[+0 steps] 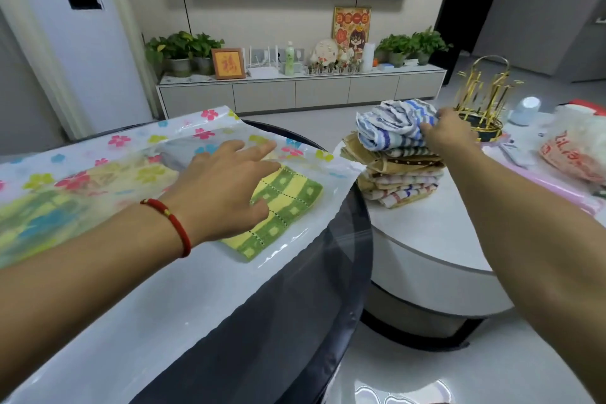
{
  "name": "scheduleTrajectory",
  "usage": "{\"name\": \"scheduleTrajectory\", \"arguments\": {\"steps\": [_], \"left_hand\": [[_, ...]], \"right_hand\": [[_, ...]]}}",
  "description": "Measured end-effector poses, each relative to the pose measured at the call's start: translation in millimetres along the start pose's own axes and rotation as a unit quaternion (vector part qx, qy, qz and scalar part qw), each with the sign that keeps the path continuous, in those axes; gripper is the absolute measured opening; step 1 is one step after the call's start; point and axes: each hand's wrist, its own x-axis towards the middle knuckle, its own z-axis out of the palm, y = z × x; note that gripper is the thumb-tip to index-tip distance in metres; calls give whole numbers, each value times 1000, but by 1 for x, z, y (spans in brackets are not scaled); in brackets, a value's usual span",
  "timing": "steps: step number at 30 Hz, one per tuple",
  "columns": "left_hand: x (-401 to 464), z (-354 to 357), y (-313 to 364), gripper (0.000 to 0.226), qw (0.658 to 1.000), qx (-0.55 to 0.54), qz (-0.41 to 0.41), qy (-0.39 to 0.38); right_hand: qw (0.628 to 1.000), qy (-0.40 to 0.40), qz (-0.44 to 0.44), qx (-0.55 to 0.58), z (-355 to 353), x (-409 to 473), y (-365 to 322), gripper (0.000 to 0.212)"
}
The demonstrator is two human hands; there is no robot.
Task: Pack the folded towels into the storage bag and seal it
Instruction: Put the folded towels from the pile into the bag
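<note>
A clear storage bag (108,154) printed with coloured flowers lies on the dark round table at the left. A green and yellow checked towel (285,207) lies at its open mouth, partly inside. My left hand (226,187) rests flat on the bag and this towel, fingers straight. A stack of folded towels (400,180) stands on the white table to the right. On top of it is a blue and white striped towel (393,125), which my right hand (449,134) grips at its right end.
A gold wire rack (485,98) stands just behind my right hand. A white plastic bag with red print (577,147) and a pink sheet lie at the far right. The dark table's glass edge (357,239) separates the two tables.
</note>
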Motion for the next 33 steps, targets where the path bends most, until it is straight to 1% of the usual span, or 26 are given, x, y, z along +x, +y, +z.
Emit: {"name": "scheduleTrajectory", "arguments": {"steps": [1,3,5,7,8,10,11,13,16,18,21,23,25,27,28,30,32,33], "left_hand": [[0,2,0,65,1000,1,-3,-2],[0,4,-2,66,1000,3,-10,-3],[0,4,-2,65,1000,5,-16,-2],[-1,3,-2,60,1000,3,-28,7],[-4,2,-1,57,999,4,-36,10],[-11,2,-1,50,998,13,-56,12],[-17,1,-2,48,998,18,-66,10],[-32,0,-5,46,996,28,-88,3],[-58,-3,-12,46,991,46,-122,-15],[-76,-5,-17,51,988,56,-137,-32],[-93,-20,-24,56,987,55,-141,-46],[-95,-38,-30,55,988,45,-145,-40],[-93,-56,-36,51,988,21,-152,-22],[-89,-71,-44,50,987,-7,-158,-14],[-87,-78,-48,50,987,-14,-157,-13],[-84,-88,-55,49,988,-15,-155,-15],[-83,-95,-59,51,987,-8,-160,-16],[-83,-99,-60,52,986,-5,-164,-16]], "right_hand": [[999,15,-5,-28,2,4,-1,44],[999,25,-35,-23,3,10,-3,46],[998,-11,-60,35,1,13,-8,55],[989,-58,-58,120,-3,15,-11,55],[980,-88,-46,173,-6,15,-13,50],[945,-146,-9,293,-14,9,-16,41],[925,-160,1,345,-20,2,-18,37],[897,-169,-7,408,-35,-17,-21,34],[880,-199,-45,430,-64,-59,-23,35],[862,-241,-53,444,-83,-90,-27,37],[822,-351,-72,443,-106,-140,-33,30],[803,-422,-100,410,-109,-173,-40,26],[780,-488,-128,370,-99,-205,-49,25],[755,-539,-155,340,-73,-236,-66,27],[750,-548,-163,334,-56,-251,-77,28],[754,-521,-156,369,-23,-271,-105,28],[761,-449,-127,450,11,-277,-129,31],[776,-395,-107,480,26,-276,-137,32]]}}
